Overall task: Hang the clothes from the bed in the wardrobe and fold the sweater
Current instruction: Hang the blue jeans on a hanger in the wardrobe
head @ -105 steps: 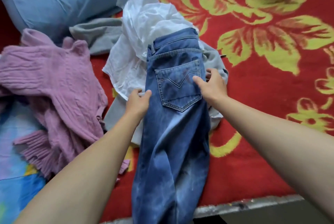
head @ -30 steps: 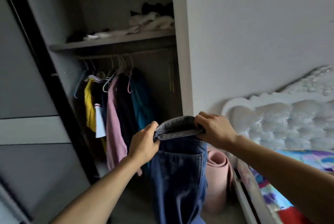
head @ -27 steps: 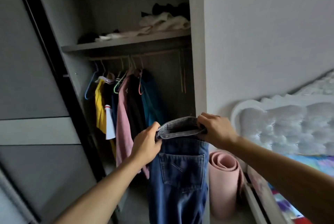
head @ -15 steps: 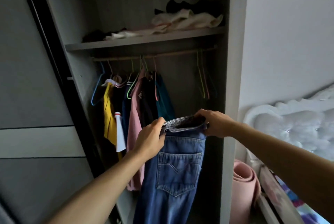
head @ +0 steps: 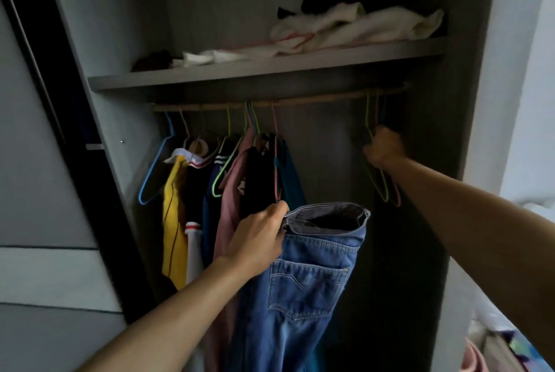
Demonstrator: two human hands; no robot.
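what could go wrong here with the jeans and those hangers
The left hand alone pinches the jeans at one end of the waistband, so they may slip or sag open. The right hand grips a bunch of empty hangers; more than one could come off the rail, or they may tangle.

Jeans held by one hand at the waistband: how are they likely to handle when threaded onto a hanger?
Mostly floppy: the jeans hang straight down from the left hand. The waistband looks stiffer, holding an open loop unsupported on the far side. Probably heavyish for one hand, being thick denim.
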